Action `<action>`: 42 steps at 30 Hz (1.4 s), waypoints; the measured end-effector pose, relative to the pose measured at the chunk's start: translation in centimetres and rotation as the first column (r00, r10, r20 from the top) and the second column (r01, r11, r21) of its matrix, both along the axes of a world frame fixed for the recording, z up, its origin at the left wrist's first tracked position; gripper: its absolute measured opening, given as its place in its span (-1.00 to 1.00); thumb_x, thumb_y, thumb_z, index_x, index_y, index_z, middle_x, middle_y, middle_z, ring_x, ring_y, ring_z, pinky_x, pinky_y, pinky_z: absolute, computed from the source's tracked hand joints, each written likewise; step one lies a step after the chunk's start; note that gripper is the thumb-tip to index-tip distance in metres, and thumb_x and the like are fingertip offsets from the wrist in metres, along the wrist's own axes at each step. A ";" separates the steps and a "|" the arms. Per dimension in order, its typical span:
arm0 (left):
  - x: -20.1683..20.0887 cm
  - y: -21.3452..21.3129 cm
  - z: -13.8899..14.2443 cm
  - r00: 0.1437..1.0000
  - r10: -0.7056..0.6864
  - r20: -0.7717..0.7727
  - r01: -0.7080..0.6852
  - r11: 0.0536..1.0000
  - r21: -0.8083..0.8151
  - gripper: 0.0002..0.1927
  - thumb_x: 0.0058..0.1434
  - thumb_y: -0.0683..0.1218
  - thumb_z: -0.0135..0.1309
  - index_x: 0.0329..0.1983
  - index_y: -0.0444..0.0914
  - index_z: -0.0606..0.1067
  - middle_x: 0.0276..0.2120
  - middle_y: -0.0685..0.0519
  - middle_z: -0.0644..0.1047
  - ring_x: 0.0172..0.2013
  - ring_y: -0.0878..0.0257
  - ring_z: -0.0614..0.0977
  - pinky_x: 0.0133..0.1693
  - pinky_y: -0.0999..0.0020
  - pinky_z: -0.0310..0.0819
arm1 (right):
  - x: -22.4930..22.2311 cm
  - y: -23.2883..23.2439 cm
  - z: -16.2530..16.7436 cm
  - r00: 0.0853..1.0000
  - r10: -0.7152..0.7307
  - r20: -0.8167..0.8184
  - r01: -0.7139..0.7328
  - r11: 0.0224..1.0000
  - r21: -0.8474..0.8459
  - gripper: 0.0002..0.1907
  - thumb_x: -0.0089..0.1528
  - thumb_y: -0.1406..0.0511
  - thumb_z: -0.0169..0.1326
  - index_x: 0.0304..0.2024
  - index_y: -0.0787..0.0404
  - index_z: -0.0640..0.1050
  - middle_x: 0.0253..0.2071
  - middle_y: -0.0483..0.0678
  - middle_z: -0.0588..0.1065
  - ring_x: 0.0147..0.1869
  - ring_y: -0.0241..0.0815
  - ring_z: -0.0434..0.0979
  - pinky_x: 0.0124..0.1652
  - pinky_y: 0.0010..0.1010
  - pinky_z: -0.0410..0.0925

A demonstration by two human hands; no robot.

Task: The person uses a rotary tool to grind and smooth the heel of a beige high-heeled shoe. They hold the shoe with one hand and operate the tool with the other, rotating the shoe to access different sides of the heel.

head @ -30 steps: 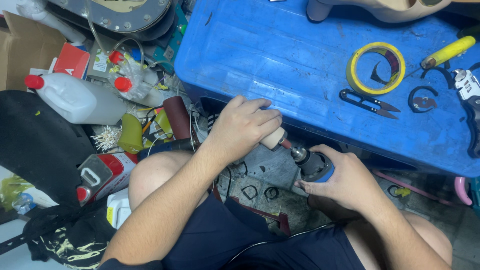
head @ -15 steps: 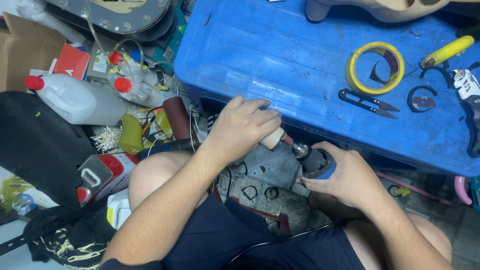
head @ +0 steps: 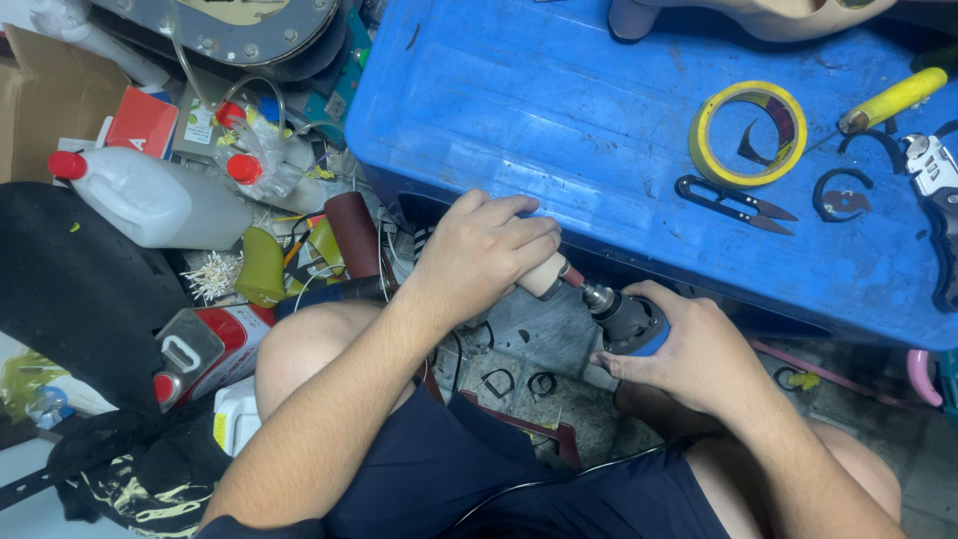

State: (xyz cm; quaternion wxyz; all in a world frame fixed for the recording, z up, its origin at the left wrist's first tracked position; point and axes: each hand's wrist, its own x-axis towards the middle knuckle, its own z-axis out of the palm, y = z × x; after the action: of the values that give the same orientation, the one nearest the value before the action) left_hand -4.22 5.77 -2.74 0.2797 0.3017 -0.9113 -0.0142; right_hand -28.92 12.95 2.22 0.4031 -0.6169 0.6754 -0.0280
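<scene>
**Both hands at rotary tool, below blue table edge**

Left hand (head: pixel 486 252): curling shut around a pale wooden piece (head: pixel 544 275), fingers wrapped over the top, only the piece's rounded end showing past the knuckles. Sitting just below the near edge of the blue table (head: pixel 559 110).

Right hand (head: pixel 692 351): closing around the body of a rotary tool (head: pixel 627 317), thumb lying along the near side; dark chuck and blue collar showing. Tool's tip meeting the wooden piece, just under the table edge, to the right of the left hand.

On the table, well apart from both hands: yellow tape roll (head: pixel 747 133), black snips (head: pixel 733 203) just in front of the roll, yellow-handled tool (head: pixel 891 100) toward the right end.

Left of the table, on the floor: white jug with a red cap (head: pixel 150 200), red and grey can (head: pixel 205 349).
</scene>
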 end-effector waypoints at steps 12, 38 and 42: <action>0.0 -0.1 0.0 1.000 0.001 0.003 -0.001 1.000 -0.005 -0.75 0.13 -0.11 0.18 -0.09 -0.14 0.59 -0.03 0.20 0.64 0.05 0.21 0.62 -0.13 0.24 0.37 | -0.3 -0.1 -0.2 0.998 -0.029 -0.052 0.031 0.999 0.035 -0.22 -0.16 0.00 0.48 0.08 0.07 0.58 -0.34 0.12 0.68 -0.19 0.03 0.75 -0.13 -0.24 0.52; 0.1 0.3 0.3 1.000 0.009 0.005 -0.009 1.000 0.017 -0.74 0.13 -0.10 0.19 -0.09 -0.15 0.59 -0.04 0.20 0.64 0.05 0.20 0.61 -0.13 0.23 0.37 | 0.1 0.6 -0.6 0.999 0.017 0.027 -0.017 1.000 -0.023 -0.20 -0.19 0.02 0.50 0.07 0.08 0.58 -0.32 0.10 0.68 -0.18 0.00 0.75 -0.13 -0.27 0.52; 0.1 0.3 0.3 1.000 0.009 0.011 -0.009 1.000 0.018 -0.73 0.12 -0.10 0.20 -0.09 -0.15 0.59 -0.04 0.20 0.64 0.06 0.20 0.61 -0.13 0.23 0.37 | 0.1 0.7 -0.6 1.000 0.024 0.009 -0.024 1.000 -0.016 -0.21 -0.18 0.02 0.50 0.06 0.08 0.58 -0.32 0.09 0.68 -0.18 0.00 0.75 -0.13 -0.26 0.51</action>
State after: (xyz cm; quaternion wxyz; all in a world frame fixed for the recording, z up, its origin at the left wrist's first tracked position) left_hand -4.09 6.07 -2.45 0.2719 0.3085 -0.9113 -0.0196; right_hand -28.79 13.61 1.65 0.4016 -0.6279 0.6660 -0.0314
